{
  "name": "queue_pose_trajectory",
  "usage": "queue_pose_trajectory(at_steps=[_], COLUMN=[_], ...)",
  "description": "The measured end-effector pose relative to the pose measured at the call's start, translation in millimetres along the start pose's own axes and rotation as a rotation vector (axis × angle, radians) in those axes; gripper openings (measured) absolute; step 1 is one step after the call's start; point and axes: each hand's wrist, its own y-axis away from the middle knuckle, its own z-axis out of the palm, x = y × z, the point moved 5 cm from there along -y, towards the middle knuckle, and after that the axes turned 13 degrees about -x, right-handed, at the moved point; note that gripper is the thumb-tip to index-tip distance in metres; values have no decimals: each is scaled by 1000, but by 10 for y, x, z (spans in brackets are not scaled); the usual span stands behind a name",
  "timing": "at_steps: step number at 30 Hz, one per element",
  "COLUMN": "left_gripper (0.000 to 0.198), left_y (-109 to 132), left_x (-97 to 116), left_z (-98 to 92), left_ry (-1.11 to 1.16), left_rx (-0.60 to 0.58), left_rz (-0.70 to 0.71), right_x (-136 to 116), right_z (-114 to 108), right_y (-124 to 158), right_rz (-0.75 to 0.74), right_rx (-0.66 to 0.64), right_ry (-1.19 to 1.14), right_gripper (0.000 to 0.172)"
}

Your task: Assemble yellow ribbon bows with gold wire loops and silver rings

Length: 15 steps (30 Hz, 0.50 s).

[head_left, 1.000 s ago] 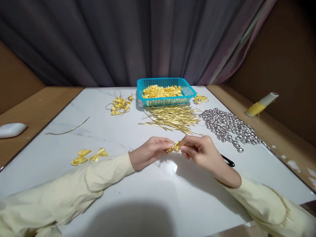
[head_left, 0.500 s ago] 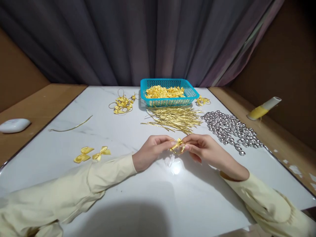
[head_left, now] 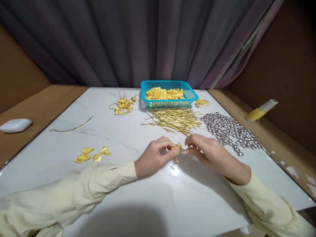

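Near the middle of the table, my left hand (head_left: pixel 156 153) pinches a small yellow ribbon bow (head_left: pixel 179 144) between thumb and fingers. A silver bead shows at the bow, and thin gold wire hangs just below it. My right hand (head_left: pixel 209 149) is just to the right of the bow, its thumb and fingertips a little apart. Whether the right thumb touches the wire is too small to tell. Two loose yellow bows (head_left: pixel 84 155) lie near my left forearm. Beyond my hands is a pile of gold twist ties (head_left: pixel 175 120).
A blue basket (head_left: pixel 170 104) of yellow bows stands at the back. Finished-looking bows with beads and wire loops (head_left: pixel 123 104) lie left of it. Silver beads (head_left: pixel 228 130) spread on the right. A single tie (head_left: pixel 74 127), a white object (head_left: pixel 16 125) and a yellow-wrapped tube (head_left: pixel 261 111) lie farther out.
My right fingers have parted and come slightly away from the bow. The wire loop that stood between both hands now hangs lower, and my left hand keeps the bow.
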Motion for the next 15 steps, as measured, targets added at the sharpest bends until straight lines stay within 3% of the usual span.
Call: queue_pose_trajectory(at_steps=[5, 10, 15], left_gripper=[16, 17, 15], left_y=[-15, -18, -22], left_x=[-5, 9, 21], left_z=[-5, 9, 20], left_ry=[-14, -11, 33], left_rx=[-9, -46, -87], left_rz=[-37, -46, -27], right_x=[-33, -133, -178], right_z=[-23, 71, 133], right_y=[16, -50, -74], right_rz=[-19, -20, -65], right_rx=[-35, -163, -194], right_ry=[88, 325, 475], right_gripper=[14, 20, 19])
